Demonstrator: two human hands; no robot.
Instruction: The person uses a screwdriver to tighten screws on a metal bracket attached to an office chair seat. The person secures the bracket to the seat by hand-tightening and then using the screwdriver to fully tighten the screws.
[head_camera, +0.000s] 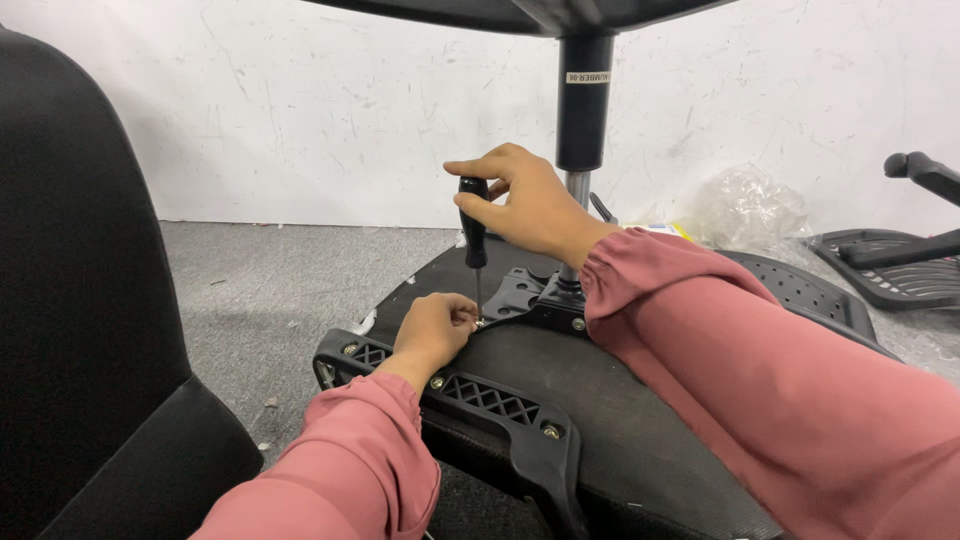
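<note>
Scuffed white wall (300, 110), grey carpet floor (260, 290), crumpled clear plastic (745, 205), black chair back (80, 300)

Grey carpet floor (270, 290) here, kinda scruffy with little white scraps on it. An upturned black chair seat (600, 400) lies right on it, a crumpled clear plastic bag (745, 205) sits by the wall, and black chair parts (890, 265) are off to the right.

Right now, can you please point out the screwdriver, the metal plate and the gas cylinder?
screwdriver (473, 225): head view, on its black handle.
metal plate (517, 293): head view, on its flat black face.
gas cylinder (583, 110): head view, on its black upper tube.
</note>
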